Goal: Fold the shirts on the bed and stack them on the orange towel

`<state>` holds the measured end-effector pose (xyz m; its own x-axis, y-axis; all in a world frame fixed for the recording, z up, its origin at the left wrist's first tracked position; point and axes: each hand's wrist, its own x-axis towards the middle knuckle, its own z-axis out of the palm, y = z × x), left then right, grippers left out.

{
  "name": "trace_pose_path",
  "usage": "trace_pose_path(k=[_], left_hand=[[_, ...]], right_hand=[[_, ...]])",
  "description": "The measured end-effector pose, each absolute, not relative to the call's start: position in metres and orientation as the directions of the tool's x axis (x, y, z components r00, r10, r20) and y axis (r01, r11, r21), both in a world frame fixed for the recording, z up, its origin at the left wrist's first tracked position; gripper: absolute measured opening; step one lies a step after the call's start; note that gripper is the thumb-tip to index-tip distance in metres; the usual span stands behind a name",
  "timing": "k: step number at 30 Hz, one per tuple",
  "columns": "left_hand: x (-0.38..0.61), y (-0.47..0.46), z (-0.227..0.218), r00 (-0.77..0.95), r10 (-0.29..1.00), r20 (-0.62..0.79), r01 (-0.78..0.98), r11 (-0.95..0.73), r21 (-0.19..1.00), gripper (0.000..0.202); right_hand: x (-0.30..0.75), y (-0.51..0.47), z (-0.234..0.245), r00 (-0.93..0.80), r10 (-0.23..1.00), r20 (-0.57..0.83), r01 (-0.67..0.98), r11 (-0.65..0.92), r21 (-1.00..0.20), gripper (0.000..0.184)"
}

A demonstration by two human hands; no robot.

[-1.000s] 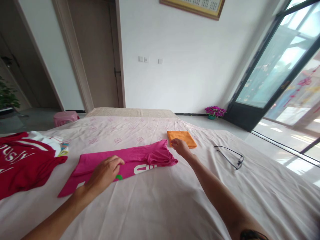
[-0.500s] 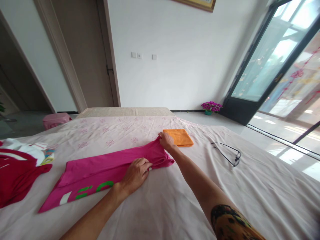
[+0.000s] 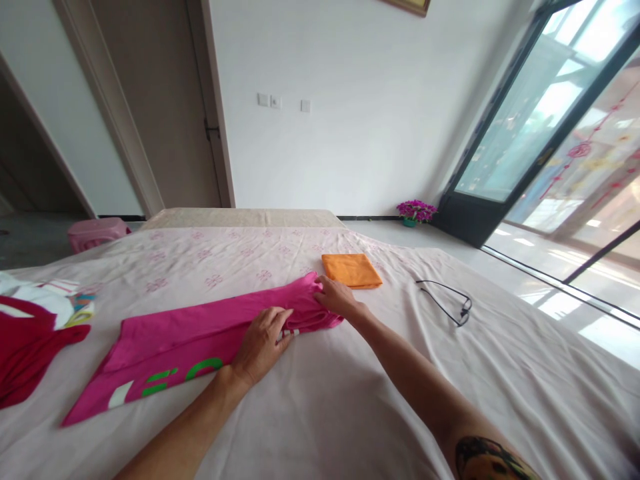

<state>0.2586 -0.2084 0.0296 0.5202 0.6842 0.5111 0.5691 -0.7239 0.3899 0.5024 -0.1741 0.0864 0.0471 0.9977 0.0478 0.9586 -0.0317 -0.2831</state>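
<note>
A magenta T-shirt with green and white lettering lies folded lengthwise across the sheet in front of me. My left hand rests on its lower edge, fingers stretched over the cloth and thumb apart. At the shirt's right end, my right hand has its bent fingers closed on the bunched cloth; the fingertips are partly hidden. Just beyond that hand lies a folded orange cloth, apart from the shirt.
Black-framed glasses lie on the bedsheet to the right. Red clothing and white clothing are heaped at the left. A pink stool and purple flowers stand on the floor beyond.
My right hand has come slightly down and toward me at the shirt's end, lowering the lifted corner. My left hand stays on the shirt, thumb now spread. The view has shifted slightly.
</note>
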Motion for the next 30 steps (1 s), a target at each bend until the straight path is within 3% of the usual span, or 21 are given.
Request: trace_pose_path(k=[4, 13, 15, 16, 18, 21, 23, 25, 30], left_hand=[[0.258, -0.211, 0.031, 0.568, 0.658, 0.494, 0.578, -0.747, 0.329, 0.037], [0.275, -0.213, 0.050, 0.546, 0.672, 0.500, 0.666, -0.710, 0.227, 0.044], [0.291, -0.209, 0.054, 0.559, 0.667, 0.492, 0.611, -0.733, 0.300, 0.039], [0.299, -0.206, 0.056, 0.546, 0.691, 0.473, 0.569, -0.721, 0.396, 0.031], [0.313, -0.200, 0.055, 0.468, 0.782, 0.413, 0.465, -0.615, 0.637, 0.010], [0.320, -0.187, 0.048, 0.293, 0.901, 0.319, 0.316, -0.407, 0.857, 0.008], [0.317, -0.176, 0.042, 0.180, 0.940, 0.289, 0.263, -0.329, 0.907, 0.002], [0.309, -0.165, 0.037, 0.061, 0.969, 0.240, 0.171, -0.247, 0.954, 0.011], [0.292, -0.149, 0.028, -0.081, 0.994, 0.066, -0.161, -0.079, 0.984, 0.037]], right_hand=[[0.501, -0.172, 0.079, 0.027, 0.980, 0.199, 0.939, 0.044, -0.342, 0.040], [0.523, -0.184, 0.088, 0.184, 0.981, 0.070, 0.913, -0.144, -0.381, 0.034], [0.531, -0.192, 0.094, 0.178, 0.984, -0.007, 0.917, -0.169, -0.361, 0.033], [0.534, -0.196, 0.096, 0.169, 0.984, -0.051, 0.918, -0.177, -0.354, 0.035], [0.540, -0.204, 0.097, 0.165, 0.978, -0.127, 0.918, -0.199, -0.343, 0.039], [0.546, -0.212, 0.091, 0.159, 0.974, -0.162, 0.916, -0.207, -0.344, 0.033], [0.550, -0.215, 0.085, 0.130, 0.979, -0.157, 0.906, -0.182, -0.382, 0.023], [0.555, -0.216, 0.081, 0.092, 0.983, -0.158, 0.881, -0.154, -0.446, 0.016], [0.555, -0.215, 0.083, 0.084, 0.981, -0.176, 0.837, -0.165, -0.522, 0.021]])
